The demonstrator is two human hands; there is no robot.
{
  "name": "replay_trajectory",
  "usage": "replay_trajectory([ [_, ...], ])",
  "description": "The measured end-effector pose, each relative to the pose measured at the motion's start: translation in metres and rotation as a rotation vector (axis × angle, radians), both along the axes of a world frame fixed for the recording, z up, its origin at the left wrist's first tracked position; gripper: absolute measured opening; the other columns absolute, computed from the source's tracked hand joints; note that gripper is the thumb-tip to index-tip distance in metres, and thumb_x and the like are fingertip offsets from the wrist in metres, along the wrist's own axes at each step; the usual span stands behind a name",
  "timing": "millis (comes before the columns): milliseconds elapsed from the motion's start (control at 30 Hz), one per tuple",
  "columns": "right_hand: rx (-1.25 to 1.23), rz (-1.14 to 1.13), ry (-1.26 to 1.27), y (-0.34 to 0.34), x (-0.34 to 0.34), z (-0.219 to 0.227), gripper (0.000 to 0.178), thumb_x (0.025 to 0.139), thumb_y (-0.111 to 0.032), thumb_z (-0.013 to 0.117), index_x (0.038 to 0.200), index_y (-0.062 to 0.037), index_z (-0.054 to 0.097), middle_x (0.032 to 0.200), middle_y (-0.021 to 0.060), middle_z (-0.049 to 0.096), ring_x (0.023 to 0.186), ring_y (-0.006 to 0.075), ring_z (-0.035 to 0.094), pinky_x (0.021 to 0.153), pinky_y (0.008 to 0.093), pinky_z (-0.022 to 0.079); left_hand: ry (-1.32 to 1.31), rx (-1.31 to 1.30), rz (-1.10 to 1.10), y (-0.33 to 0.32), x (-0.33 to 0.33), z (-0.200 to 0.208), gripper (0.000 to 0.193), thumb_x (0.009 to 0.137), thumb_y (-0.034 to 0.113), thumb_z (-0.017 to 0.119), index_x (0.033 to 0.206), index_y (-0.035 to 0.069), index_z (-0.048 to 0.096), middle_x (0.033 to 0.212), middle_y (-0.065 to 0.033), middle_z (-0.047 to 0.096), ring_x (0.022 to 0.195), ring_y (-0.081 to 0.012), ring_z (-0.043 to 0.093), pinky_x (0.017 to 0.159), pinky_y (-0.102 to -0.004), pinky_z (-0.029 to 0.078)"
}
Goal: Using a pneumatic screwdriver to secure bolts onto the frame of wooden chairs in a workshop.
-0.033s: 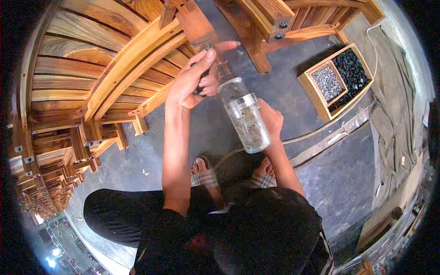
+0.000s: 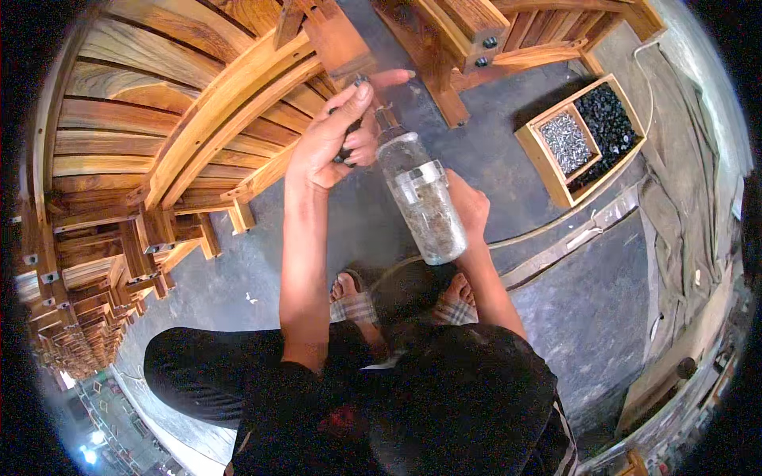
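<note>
You wear this view on your head: a wide fisheye facing steeply down past your dark clothes (image 2: pixel 397 420), with your left hand (image 2: pixel 327 147) and right hand (image 2: pixel 470 205) close beneath the lens, near mid-picture. Your feet (image 2: pixel 347 285) and the gray floor (image 2: pixel 222 274) lie farther off. Straight edges (see the wooden slats (image 2: pixel 119 127)) bow toward the round, black-cornered rim.
</note>
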State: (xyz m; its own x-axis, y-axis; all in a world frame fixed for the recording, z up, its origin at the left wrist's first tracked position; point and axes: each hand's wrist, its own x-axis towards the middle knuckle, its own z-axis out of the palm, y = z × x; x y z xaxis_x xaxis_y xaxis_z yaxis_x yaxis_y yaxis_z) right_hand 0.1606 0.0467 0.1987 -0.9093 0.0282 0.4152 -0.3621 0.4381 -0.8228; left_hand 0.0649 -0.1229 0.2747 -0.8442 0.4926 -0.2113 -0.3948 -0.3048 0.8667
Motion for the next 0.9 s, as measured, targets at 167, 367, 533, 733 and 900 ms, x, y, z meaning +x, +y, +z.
replay_trajectory([
  [167, 0.022, -0.004, 0.015, 0.002, 0.000, -0.006, 0.019, 0.067, -0.013, 0.071, 0.080, -0.0064, 0.060, 0.071, 0.0083, 0.059, 0.061, 0.0286, 0.061, 0.054, 0.0329, 0.047, -0.018, -0.004, 0.027, 0.004, 0.003, 0.007, 0.048, 0.097, 0.036, 0.046, 0.133, 0.004, 0.044, 0.048, 0.0083, 0.029, 0.040, -0.0020, 0.027, 0.037, -0.0178, 0.024],
  [367, 0.013, 0.003, 0.036, 0.006, 0.001, 0.007, 0.023, 0.064, -0.011, 0.072, 0.084, -0.0040, 0.061, 0.076, 0.0098, 0.062, 0.062, 0.0262, 0.062, 0.055, 0.0316, 0.048, -0.229, 0.010, 0.197, -0.011, 0.039, -0.046, 0.033, 0.097, 0.034, 0.047, 0.100, 0.002, 0.056, 0.052, 0.0014, 0.038, 0.043, -0.0088, 0.035, 0.040, -0.0228, 0.027],
  [533, -0.117, 0.060, 0.120, 0.000, -0.002, 0.010, 0.017, 0.065, -0.008, 0.067, 0.077, -0.0040, 0.056, 0.071, 0.0098, 0.053, 0.058, 0.0268, 0.057, 0.050, 0.0336, 0.047, -0.409, -0.043, 0.260, -0.015, 0.056, -0.122, 0.032, 0.094, 0.035, 0.046, 0.081, 0.007, 0.056, 0.055, -0.0027, 0.045, 0.044, -0.0139, 0.038, 0.042, -0.0275, 0.029],
  [733, -0.075, 0.039, 0.102, 0.003, -0.001, 0.005, 0.016, 0.065, -0.008, 0.066, 0.076, -0.0040, 0.054, 0.072, 0.0104, 0.054, 0.059, 0.0275, 0.056, 0.049, 0.0338, 0.046, -0.672, 0.092, 0.464, -0.002, 0.063, -0.156, 0.028, 0.083, 0.031, 0.047, 0.089, 0.006, 0.056, 0.061, -0.0055, 0.046, 0.050, -0.0170, 0.042, 0.047, -0.0296, 0.032],
  [900, -0.131, 0.053, 0.093, -0.004, -0.004, 0.005, 0.016, 0.065, -0.008, 0.066, 0.076, -0.0047, 0.055, 0.072, 0.0100, 0.054, 0.059, 0.0281, 0.056, 0.050, 0.0340, 0.046, -0.432, -0.008, 0.296, -0.024, 0.070, -0.201, 0.020, 0.084, 0.023, 0.048, 0.092, 0.005, 0.055, 0.065, -0.0053, 0.047, 0.052, -0.0141, 0.043, 0.047, -0.0264, 0.034],
])
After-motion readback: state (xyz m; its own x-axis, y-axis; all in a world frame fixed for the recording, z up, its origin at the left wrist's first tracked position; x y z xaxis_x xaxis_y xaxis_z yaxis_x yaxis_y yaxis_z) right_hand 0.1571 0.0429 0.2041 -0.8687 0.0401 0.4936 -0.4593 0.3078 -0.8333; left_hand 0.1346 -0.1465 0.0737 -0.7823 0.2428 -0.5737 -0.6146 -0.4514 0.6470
